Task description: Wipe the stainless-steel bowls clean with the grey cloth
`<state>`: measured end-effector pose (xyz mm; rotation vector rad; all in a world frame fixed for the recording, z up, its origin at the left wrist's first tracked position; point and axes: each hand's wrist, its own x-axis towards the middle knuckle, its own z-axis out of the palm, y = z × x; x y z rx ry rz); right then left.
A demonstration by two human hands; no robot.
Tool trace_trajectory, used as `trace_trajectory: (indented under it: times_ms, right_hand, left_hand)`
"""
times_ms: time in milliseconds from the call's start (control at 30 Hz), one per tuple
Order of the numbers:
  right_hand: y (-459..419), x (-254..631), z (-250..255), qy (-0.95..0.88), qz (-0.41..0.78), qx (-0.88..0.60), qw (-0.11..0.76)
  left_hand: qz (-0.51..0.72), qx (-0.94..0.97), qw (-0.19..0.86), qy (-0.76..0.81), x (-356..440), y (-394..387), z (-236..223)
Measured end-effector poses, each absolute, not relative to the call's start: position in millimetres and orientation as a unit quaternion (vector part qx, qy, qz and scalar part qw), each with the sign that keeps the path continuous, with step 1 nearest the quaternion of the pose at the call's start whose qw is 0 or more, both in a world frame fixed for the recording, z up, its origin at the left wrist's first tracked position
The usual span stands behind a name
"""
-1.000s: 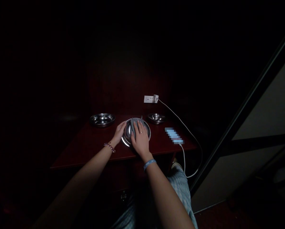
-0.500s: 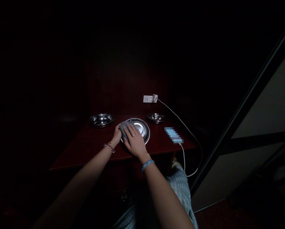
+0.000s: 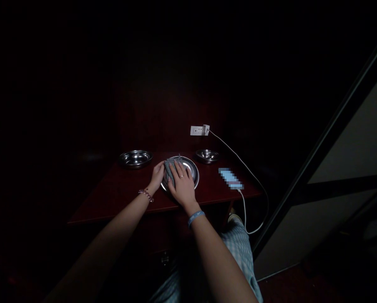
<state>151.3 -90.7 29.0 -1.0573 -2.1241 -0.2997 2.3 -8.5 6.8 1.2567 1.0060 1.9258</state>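
hands (image 3: 183, 188): 2 | metal dishes (image 3: 193, 170): 3 | cloth (image 3: 168, 170): 1 | phone (image 3: 230, 179): 1 | cable (image 3: 244, 212): 1 | plug (image 3: 206, 130): 1

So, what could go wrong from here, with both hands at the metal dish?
The metal dish is near the table's front edge: too much push from the right hand on the grey cloth might slide it off, though the left hand is at its rim. The white cable hangs in a loop beside the leg, so snagging it might pull the pixelated device.

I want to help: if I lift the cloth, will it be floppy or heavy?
Probably floppy: the cloth looks rumpled under the right hand. Likely light, since it's small. It may slide easily on the shiny dish.
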Motion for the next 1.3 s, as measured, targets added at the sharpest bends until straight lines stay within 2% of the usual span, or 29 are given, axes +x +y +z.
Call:
trace_trajectory:
  times_ms: [500,833,1300]
  right_hand:
    - [-79,165,28,-0.696,-0.044,-0.557,0.451]
    - [-58,168,10,-0.596,0.081,-0.580,0.549]
    - [-62,168,13,-0.627,0.024,-0.546,0.555]
  left_hand:
    - [0.732,0.476,0.302,0.382,2,-7,5]
    - [0.728,0.476,0.294,0.396,2,-11,9]
    - [0.733,0.481,0.297,0.378,3,-10,8]
